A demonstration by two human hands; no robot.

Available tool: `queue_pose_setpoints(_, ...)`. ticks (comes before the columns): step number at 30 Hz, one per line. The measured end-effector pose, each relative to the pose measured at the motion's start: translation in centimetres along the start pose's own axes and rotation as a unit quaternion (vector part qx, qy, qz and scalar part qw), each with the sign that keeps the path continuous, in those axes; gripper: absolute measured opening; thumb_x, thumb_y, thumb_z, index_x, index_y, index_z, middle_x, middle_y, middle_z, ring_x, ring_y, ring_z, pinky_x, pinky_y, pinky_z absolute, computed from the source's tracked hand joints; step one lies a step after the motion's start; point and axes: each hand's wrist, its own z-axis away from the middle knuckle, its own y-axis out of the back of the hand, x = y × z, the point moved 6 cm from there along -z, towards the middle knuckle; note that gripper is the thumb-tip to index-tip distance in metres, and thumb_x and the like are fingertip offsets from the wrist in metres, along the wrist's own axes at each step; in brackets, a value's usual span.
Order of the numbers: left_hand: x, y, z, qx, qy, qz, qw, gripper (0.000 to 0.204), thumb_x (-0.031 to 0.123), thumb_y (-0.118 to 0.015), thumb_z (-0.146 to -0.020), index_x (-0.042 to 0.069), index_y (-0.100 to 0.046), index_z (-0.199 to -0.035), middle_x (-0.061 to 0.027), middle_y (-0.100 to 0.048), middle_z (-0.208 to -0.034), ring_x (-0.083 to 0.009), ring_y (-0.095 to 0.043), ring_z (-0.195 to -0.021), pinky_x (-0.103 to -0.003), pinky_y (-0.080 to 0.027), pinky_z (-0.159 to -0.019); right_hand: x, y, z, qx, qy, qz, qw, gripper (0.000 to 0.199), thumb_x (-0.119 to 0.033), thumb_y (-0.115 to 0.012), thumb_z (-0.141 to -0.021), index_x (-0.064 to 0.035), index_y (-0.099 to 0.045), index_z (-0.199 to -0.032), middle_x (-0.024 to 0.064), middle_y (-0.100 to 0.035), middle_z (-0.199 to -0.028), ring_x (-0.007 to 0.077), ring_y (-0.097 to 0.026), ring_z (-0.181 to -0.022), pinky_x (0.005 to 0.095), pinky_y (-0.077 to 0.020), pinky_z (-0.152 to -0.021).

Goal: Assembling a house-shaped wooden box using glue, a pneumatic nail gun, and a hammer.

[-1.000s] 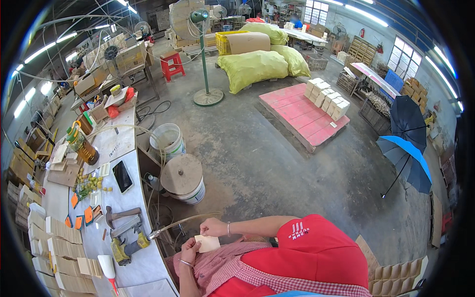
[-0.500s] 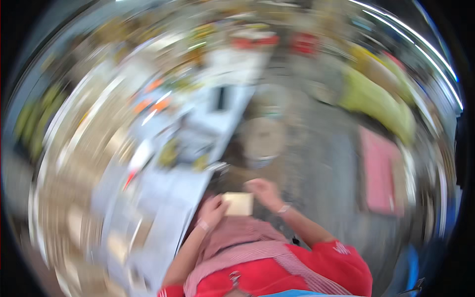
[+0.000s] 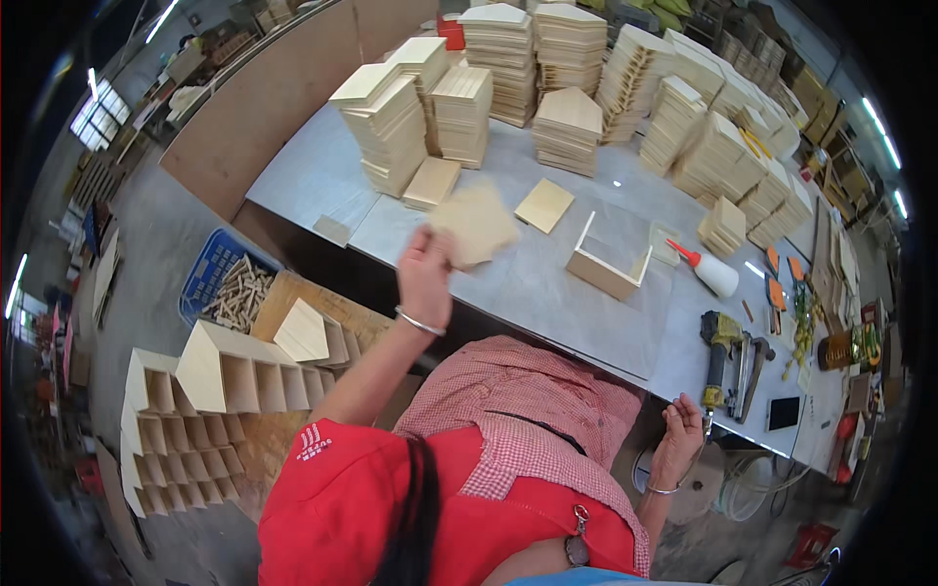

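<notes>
A thin, pale wooden panel point(image 3: 474, 227), blurred, is held over the smooth grey table point(image 3: 313, 176) by the left hand point(image 3: 426, 278), its fingers closed on one margin, apparently so that most of the face is left uncovered. The right hand point(image 3: 679, 444) is loosely curled near the yellow-and-black power tool point(image 3: 718, 363); nothing is seen in it. A low-walled wooden frame point(image 3: 606, 275) is set nearby. Pointed boards point(image 3: 567, 132) are stacked flat, presumably for stability.

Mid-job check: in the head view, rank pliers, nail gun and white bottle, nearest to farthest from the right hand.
From the right hand:
1. Nail gun, just ahead.
2. White bottle, beyond the nail gun.
3. Pliers, atop stacked boards.
</notes>
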Motion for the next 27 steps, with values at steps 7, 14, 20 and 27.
queue_pose_setpoints(7, 1.9, 22.5, -10.8, 0.309, -0.061, -0.023, 0.949, 0.015, 0.010, -0.054, -0.092, -0.002, -0.052, -0.101, -0.0138, -0.060, -0.096, -0.0234, -0.062, -0.080, -0.034, -0.055, -0.060, -0.2, -0.9, 1.6, -0.010, -0.020, 0.041, 0.999, 0.031, 0.007, -0.060, -0.080, 0.0027, -0.058, -0.111, 0.0038, -0.060, -0.092, 0.0097, -0.056, -0.080, 0.0213, -0.0459, -0.070)
queue_pose_setpoints(14, 0.1, 30.0, -22.0, 0.323, -0.045, 0.024, 0.945, 0.024, 0.011, -0.052, -0.093, -0.009, -0.049, -0.106, -0.0138, -0.057, -0.095, -0.0260, -0.061, -0.085, -0.032, -0.056, -0.072, -1.5, -4.2, 1.4, 0.004, -0.045, 0.119, 0.992, 0.026, 0.004, -0.062, -0.081, 0.0013, -0.061, -0.107, -0.0006, -0.056, -0.082, 0.0060, -0.051, -0.071, 0.0194, -0.0404, -0.064)
queue_pose_setpoints(20, -1.4, 15.2, -10.2, 0.195, -0.080, -0.244, 0.947, 0.026, 0.010, -0.050, -0.094, -0.002, -0.050, -0.118, -0.0061, -0.056, -0.094, -0.0113, -0.054, -0.080, -0.024, -0.047, -0.070, -2.4, -9.8, -1.8, -0.017, -0.068, 0.176, 0.982, 0.022, 0.001, -0.063, -0.082, 0.0009, -0.062, -0.104, -0.0034, -0.053, -0.076, 0.0039, -0.047, -0.065, 0.0178, -0.0385, -0.058)
queue_pose_setpoints(27, -2.8, -4.0, -10.0, -0.220, -0.162, -0.428, 0.862, 0.031, 0.006, -0.062, -0.083, -0.003, -0.053, -0.111, -0.0117, -0.058, -0.099, -0.0216, -0.059, -0.089, -0.030, -0.047, -0.076, -1.7, -12.9, -6.5, -0.056, -0.072, 0.200, 0.976, 0.016, -0.006, -0.065, -0.084, 0.0006, -0.064, -0.099, -0.0040, -0.052, -0.069, 0.0036, -0.044, -0.056, 0.0189, -0.0371, -0.050)
